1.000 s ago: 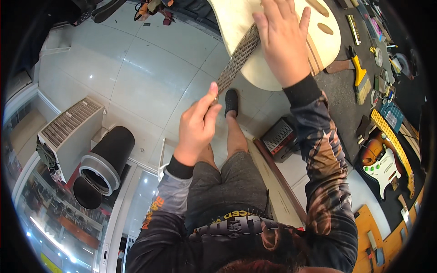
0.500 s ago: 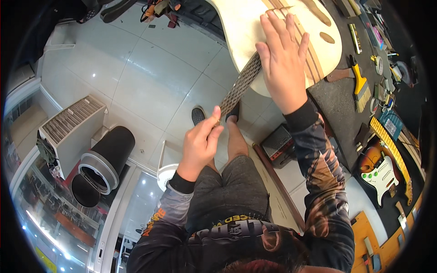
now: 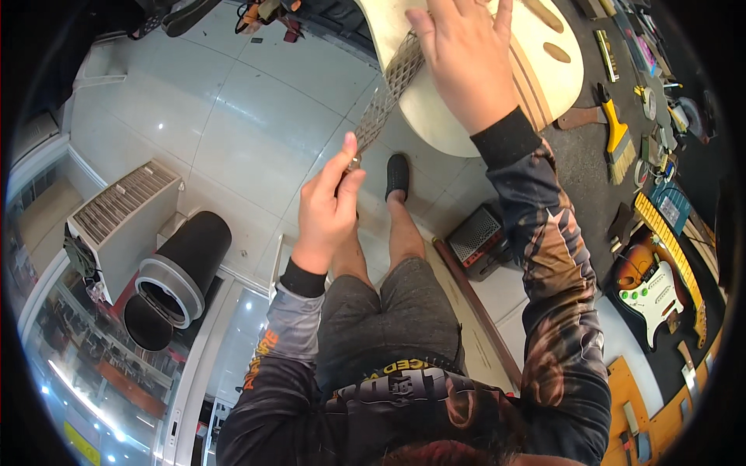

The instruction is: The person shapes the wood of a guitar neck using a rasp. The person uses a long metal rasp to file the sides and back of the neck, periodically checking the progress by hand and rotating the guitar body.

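Observation:
A pale wooden guitar body with darker stripes down its middle lies at the top, jutting past the bench edge. Across its left edge runs a long lattice-toothed rasp, slanting from lower left to upper right. My left hand grips the near end of the rasp, thumb and fingers closed round it. Over the far part of the rasp, my right hand lies flat with its fingers stretched out and thumb apart. It covers the rasp's far end, and its fingertips are cut off by the picture's top edge.
On the dark bench at right lie a yellow-handled brush, tape rolls and small tools. Farther down sits a sunburst electric guitar. An amplifier stands beside my legs. A black bin and a white slatted unit stand left.
Both hands and the rasp have slid forward and a little left, away from me. More of the guitar body's near edge now shows below my right hand.

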Motion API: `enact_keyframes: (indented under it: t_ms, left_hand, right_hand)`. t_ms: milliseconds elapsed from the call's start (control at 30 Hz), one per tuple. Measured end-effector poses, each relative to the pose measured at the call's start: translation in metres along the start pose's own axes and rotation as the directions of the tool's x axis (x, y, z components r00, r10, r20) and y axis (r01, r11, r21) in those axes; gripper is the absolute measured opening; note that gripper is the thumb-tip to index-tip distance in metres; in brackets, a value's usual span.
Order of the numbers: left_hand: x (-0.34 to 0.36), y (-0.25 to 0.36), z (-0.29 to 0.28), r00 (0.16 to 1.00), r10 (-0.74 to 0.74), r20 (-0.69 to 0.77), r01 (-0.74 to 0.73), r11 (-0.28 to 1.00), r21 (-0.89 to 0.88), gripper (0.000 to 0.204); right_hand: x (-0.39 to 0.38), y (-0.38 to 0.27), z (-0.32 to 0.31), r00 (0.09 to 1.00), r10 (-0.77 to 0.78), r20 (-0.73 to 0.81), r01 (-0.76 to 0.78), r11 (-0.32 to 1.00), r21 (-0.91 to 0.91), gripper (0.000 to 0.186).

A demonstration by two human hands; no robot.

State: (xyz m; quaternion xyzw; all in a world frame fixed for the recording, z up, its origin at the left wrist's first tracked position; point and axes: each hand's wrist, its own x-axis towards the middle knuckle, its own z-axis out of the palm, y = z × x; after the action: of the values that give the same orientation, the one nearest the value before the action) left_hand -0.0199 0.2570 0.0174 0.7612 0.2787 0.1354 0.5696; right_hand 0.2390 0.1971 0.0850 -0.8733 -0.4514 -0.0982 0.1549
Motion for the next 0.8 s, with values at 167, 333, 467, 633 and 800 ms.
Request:
enact_keyframes:
  t_ms: [167, 333, 467, 633, 800]
  left_hand:
    - [-0.026, -0.015, 0.007, 0.996, 0.087, -0.036, -0.088, 0.996, -0.028, 0.049]
    - [-0.02, -0.017, 0.005, 0.999, 0.009, -0.043, -0.011, 0.999, -0.046, 0.05]
    - [-0.036, -0.013, 0.01, 0.992, 0.119, -0.046, -0.12, 0.992, -0.025, 0.05]
    - [-0.025, -0.011, 0.009, 1.0, 0.004, -0.027, -0.004, 1.0, -0.029, 0.05]
    - [-0.053, -0.013, 0.017, 0.993, 0.119, -0.026, -0.12, 0.993, -0.014, 0.049]
  right_hand:
    - [-0.02, -0.009, 0.003, 0.998, -0.001, 0.061, 0.0, 1.0, 0.016, 0.049]
    - [-0.007, -0.016, 0.005, 1.0, -0.023, 0.022, 0.021, 0.998, 0.053, 0.05]
    - [-0.025, -0.011, 0.004, 0.999, -0.026, 0.046, 0.023, 0.999, 0.045, 0.05]
    - [-0.014, -0.003, 0.013, 0.999, -0.005, 0.036, 0.004, 1.0, 0.028, 0.052]
    - [-0.057, 0.003, 0.015, 1.0, 0.011, 0.025, -0.013, 0.995, 0.102, 0.048]
